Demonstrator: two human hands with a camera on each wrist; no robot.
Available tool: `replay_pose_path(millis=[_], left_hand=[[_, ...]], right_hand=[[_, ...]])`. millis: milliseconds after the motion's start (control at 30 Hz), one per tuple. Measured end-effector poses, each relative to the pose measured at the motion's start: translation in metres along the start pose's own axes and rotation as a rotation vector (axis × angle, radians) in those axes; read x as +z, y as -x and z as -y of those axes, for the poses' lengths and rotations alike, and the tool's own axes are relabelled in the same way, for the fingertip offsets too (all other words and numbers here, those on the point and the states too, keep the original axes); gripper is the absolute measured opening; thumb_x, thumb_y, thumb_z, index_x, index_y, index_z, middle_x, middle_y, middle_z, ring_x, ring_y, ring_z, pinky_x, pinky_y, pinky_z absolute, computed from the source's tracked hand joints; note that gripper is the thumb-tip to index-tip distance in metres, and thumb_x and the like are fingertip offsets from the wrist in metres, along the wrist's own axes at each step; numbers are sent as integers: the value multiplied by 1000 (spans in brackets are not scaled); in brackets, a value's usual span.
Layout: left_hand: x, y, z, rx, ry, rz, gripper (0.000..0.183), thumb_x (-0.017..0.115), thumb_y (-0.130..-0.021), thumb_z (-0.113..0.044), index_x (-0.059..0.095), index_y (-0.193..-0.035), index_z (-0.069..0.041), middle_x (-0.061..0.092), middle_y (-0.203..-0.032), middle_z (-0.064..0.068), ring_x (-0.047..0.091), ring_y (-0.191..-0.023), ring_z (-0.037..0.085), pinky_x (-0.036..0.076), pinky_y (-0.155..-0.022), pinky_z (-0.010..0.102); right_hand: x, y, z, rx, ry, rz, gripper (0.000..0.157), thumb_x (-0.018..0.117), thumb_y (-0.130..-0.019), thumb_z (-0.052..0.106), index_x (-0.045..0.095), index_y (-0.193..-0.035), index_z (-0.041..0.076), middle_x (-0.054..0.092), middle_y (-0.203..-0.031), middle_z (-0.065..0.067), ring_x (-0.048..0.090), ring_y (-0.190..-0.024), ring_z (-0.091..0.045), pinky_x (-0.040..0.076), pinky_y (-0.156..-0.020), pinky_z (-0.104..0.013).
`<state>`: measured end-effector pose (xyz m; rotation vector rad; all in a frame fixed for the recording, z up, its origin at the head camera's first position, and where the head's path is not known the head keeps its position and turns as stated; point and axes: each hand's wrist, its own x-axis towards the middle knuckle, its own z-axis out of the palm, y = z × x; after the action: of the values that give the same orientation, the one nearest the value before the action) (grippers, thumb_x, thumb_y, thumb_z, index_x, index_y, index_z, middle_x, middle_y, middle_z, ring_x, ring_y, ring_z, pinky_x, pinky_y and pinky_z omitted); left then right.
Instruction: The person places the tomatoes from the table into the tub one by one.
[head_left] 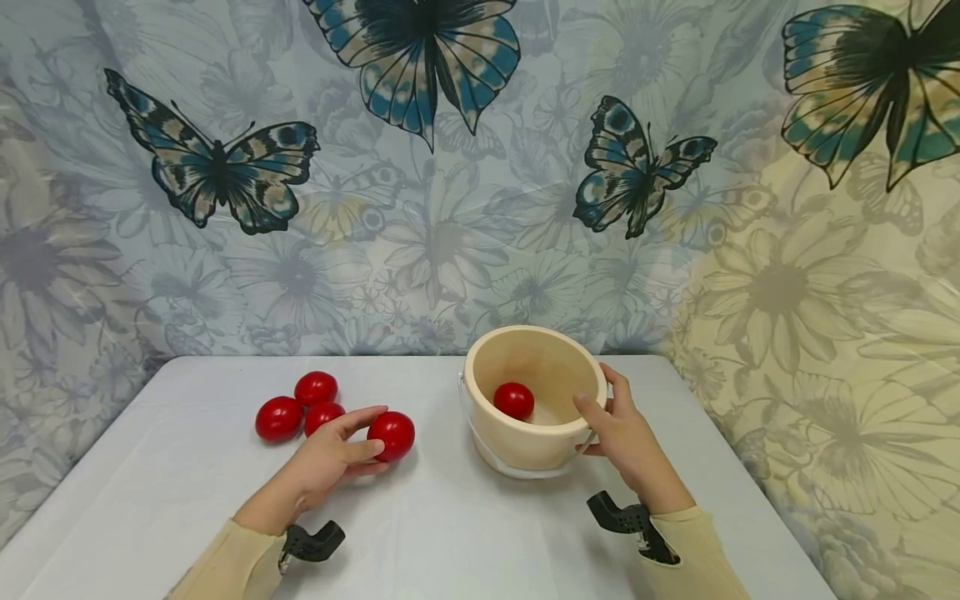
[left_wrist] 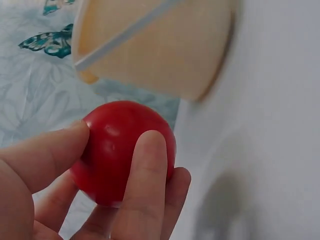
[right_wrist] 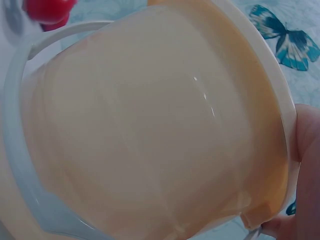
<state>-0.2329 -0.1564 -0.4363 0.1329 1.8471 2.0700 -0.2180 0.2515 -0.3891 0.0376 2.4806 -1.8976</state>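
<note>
My left hand (head_left: pixel 326 462) holds a glossy red ball (head_left: pixel 395 435), thumb on one side and fingers round the other. In the left wrist view that ball (left_wrist: pixel 117 122) appears above the white tabletop, with the bucket beyond it. To its right stands a cream plastic bucket (head_left: pixel 498 437), its pale handle hanging down the front. Inside the bucket lies another red ball (head_left: pixel 513 401). My right hand (head_left: pixel 630 442) grips the bucket's right rim, thumb over the edge and fingers outside. The bucket wall (right_wrist: pixel 150 120) fills most of the right wrist view.
Several more red balls (head_left: pixel 279 419) sit in a cluster left of the held one, one partly behind my left hand. A white cloth covers the table (head_left: pixel 465 542). Behind it hangs a butterfly-patterned curtain (head_left: pixel 450 283), close to the table's back edge.
</note>
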Motion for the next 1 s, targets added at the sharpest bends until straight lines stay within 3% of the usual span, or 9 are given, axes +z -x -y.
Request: replay_pose_path(millis=[133,300,500,667,767,900,1000], left_hand=[[9,1,-6,-6,112,-13,65,69,-94,-4,39,-152,-6,24,-156,16,63,-108,37,54,-90,46],[24,0,-24,52,155,1,63,69,-93,-3,42,-150,-7,28,-154,15,59,-115,37,54,-90,47],[42,-4,-50,135,132,16,63,69,-93,-1,43,-150,-8,30,-153,10,53,-123,38,54,-89,50],[56,-7,-69,185,102,44,62,67,-93,0,43,-150,-7,32,-153,10,52,-124,40,55,-89,49],[64,-9,-79,204,99,58,62,67,-93,1,43,-150,-7,33,-152,10,52,-123,39,55,-89,49],[75,-13,-90,224,98,76,61,66,-93,3,45,-149,-8,35,-150,9,54,-121,40,55,-88,49],[85,-16,-95,241,78,88,60,66,-93,3,46,-148,-8,38,-147,10,55,-120,40,56,-86,48]], right_hand=[[0,0,0,-12,6,-1,82,58,-102,40,3,-160,23,44,-136,-32,64,-100,-29,60,-72,-46],[0,1,1,-34,28,3,85,58,-100,46,3,-161,25,41,-140,-31,63,-104,-35,60,-72,-46],[-3,2,-1,-108,62,39,78,52,-104,41,1,-161,24,17,-159,-25,49,-124,-49,60,-76,-48],[-7,4,-3,-176,121,71,83,59,-102,32,2,-161,21,24,-157,-26,58,-113,-43,58,-81,-45],[-10,4,-5,-227,157,98,90,66,-98,29,2,-161,19,18,-159,-24,52,-120,-48,56,-85,-47],[-13,1,-8,-282,196,119,96,71,-95,28,4,-161,15,0,-164,-15,29,-136,-56,51,-93,-53],[-16,0,-9,-283,207,118,96,74,-93,28,7,-161,15,3,-164,-13,32,-135,-54,51,-93,-52]])
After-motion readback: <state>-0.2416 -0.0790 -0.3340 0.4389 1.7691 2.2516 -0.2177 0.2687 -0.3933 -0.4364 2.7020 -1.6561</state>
